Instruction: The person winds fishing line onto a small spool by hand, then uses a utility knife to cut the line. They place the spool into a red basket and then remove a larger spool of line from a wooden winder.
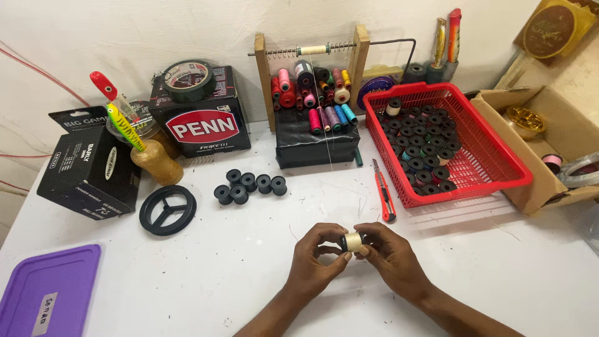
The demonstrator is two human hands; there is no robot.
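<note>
- Left hand [315,259] and right hand [390,256] meet at the table's near middle, both pinched on one cream-wound thread spool [352,241].
- Bare white table [218,281] lies around the hands; a purple lid [50,290] sits at the near left corner.
- Red utility knife [383,190] lies just beyond the hands, beside the red basket [493,156] of black bobbins [424,150].
- Five loose black spools [249,185] sit well apart, left.
- Cardboard box [555,143] at right edge holds a gold reel part [524,120].
</note>
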